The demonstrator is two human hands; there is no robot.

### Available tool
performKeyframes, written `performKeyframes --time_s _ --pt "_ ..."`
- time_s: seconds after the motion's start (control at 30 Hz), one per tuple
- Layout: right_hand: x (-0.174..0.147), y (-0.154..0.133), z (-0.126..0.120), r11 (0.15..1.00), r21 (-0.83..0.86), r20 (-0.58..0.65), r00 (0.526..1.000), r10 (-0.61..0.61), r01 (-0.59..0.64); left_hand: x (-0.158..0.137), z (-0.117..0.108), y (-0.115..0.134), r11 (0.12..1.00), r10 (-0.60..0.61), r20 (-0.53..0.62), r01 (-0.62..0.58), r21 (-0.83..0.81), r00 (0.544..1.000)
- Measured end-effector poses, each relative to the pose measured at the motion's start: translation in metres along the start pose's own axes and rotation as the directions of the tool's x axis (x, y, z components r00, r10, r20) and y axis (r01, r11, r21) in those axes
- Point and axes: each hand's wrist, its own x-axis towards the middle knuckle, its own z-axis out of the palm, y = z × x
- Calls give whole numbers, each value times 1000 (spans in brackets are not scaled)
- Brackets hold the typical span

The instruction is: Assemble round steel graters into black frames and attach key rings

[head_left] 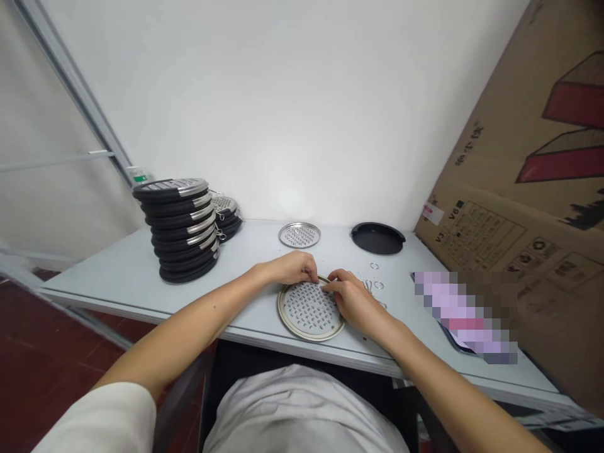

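A round metal grater plate (311,309) with rows of raised holes lies in front of me near the table's front edge. At its far rim, my left hand (298,267) has its fingers curled into a pinch. My right hand (350,296) comes in over the plate's right side, thumb and fingers closed close to the left fingertips. Whatever sits between the fingertips is too small or hidden to make out. Beside my right hand lie loose metal rings (379,285) and some small metal clips (369,287), partly covered by the hand.
A second grater plate (299,235) lies near the wall, with a black round tray (378,239) to its right. At left stands a tall stack of black-rimmed graters (182,233), a lower stack (229,217) behind it. A phone (462,314) and a large cardboard box (528,220) occupy the right.
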Motion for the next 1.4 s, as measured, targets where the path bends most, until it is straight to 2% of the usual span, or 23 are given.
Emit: performKeyframes --time_s 0.17,0.3,0.4,0.5,0.6,0.67,0.73,0.83,0.93,1.03,1.1,1.17,1.23,1.4 --pt "0 4 4 999 -20 -63 998 -29 28 -11 4 5 999 -3 -38 5 49 999" --pt "0 -2 -1 999 11 -107 993 -40 42 -27 8 9 997 -10 -90 17 80 996" --pt "-2 -3 -8 998 61 -162 987 2 8 -40 13 9 994 -57 -211 74 75 976" --pt "-6 6 -17 995 73 -280 957 79 -60 -55 20 5 979 -174 -398 201 27 901" --pt "-11 24 -26 986 49 -395 904 164 -158 -68 25 -5 925 -339 -555 375 -52 760" --pt "-14 33 -30 973 36 -446 867 220 -228 -74 25 -12 891 -409 -605 443 -102 683" --pt "-17 38 -32 962 28 -468 847 253 -272 -77 25 -17 875 -444 -616 463 -141 651" --pt "-19 36 -31 963 5 -451 859 241 -268 -76 25 -16 857 -486 -608 477 -193 627" --pt "-19 31 -29 969 -27 -423 881 210 -244 -72 30 -3 846 -513 -588 484 -225 625" --pt "-19 29 -27 970 -29 -376 902 212 -241 -68 34 9 864 -494 -550 451 -224 673" --pt "-19 29 -26 973 -25 -322 923 210 -231 -63 31 10 878 -461 -542 449 -164 703" --pt "-19 28 -25 978 -23 -275 942 193 -207 -54 22 1 870 -447 -551 486 -84 705" --pt "-20 26 -24 983 -19 -254 952 172 -182 -42 10 -15 844 -464 -560 535 -45 686" --pt "-22 16 -26 995 -22 -282 956 85 -95 -8 -7 -57 823 -504 -575 560 -93 645"
